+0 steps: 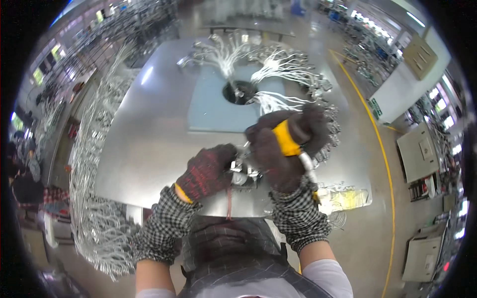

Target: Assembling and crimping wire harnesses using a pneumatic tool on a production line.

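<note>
My left hand (206, 171), in a dark red and black glove, is closed at the edge of a small shiny metal part (242, 177) near the table's front edge. Opposite it, my right hand (278, 159) in a dark glove is closed round a dark hand tool with a yellow band (286, 139); motion blurs its shape. A white piece (306, 163) hangs below the band. The right hand covers part of the metal part, so I cannot tell whether the tool touches it.
Bundles of white cables (228, 62) with metal ends fan round a dark hole in a blue-grey board (213, 111) on the metal table (144, 149). Many silvery cables (92, 198) hang along the left side. A yellowish clear packet (348, 198) lies at the right front corner.
</note>
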Demonstrator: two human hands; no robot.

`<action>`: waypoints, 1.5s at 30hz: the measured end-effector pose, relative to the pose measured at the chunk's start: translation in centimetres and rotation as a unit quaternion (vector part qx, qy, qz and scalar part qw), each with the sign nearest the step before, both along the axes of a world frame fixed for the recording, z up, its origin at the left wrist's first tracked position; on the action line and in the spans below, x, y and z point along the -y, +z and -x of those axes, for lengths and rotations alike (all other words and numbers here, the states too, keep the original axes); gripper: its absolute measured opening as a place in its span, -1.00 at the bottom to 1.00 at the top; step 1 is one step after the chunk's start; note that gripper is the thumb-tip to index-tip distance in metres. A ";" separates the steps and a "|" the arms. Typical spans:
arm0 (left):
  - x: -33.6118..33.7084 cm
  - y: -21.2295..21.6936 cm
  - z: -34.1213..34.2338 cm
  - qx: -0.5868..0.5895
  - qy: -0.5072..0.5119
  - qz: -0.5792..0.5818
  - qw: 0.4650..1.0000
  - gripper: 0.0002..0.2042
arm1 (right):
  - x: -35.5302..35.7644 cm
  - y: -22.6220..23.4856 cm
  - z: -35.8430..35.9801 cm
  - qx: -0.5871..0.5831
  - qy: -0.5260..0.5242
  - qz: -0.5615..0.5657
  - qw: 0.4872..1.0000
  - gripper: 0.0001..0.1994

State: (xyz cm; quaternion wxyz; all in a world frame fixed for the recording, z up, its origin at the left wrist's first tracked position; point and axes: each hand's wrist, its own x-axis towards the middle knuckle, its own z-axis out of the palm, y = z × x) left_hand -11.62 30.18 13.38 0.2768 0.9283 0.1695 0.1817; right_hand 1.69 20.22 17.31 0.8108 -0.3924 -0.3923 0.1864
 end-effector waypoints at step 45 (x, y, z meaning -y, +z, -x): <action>1.3 -0.4 0.3 0.055 0.047 0.297 0.952 -0.46 | -0.6 -1.1 -0.5 0.215 -0.106 -0.042 0.970 -0.41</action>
